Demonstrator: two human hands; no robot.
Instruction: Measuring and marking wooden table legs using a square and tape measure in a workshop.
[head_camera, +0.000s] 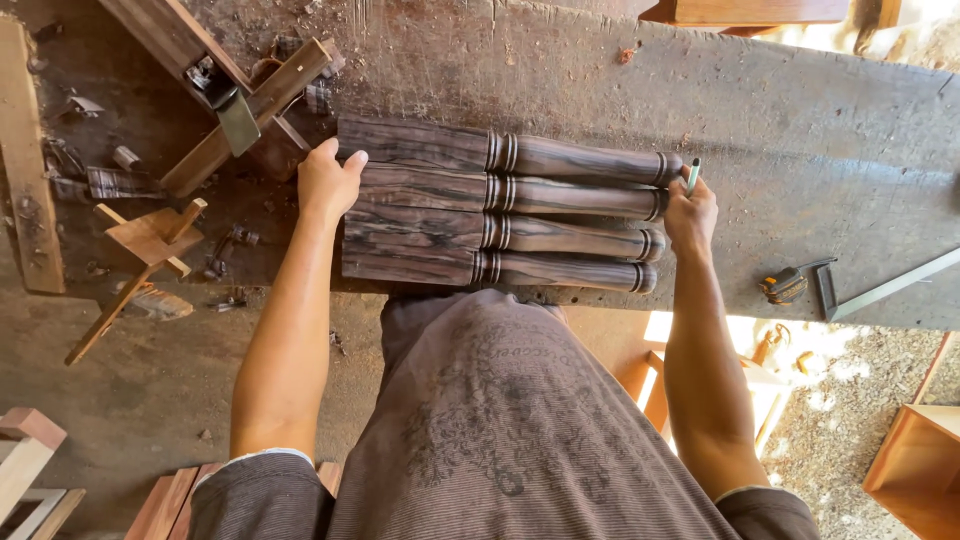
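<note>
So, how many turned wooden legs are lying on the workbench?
4, side by side between the hands: the far leg, second leg, third leg and nearest leg at the bench edge. None seems hidden.

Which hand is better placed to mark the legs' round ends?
Right. The right hand already holds a pen at the round ends of the four legs, while the left hand presses their square ends, probably steadying them.

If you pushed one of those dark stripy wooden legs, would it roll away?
Probably not far. Each dark turned wooden leg has a square end, which likely stops rolling. It looks stiff, solid and fairly heavy. The left hand and right hand press the ends.
</note>
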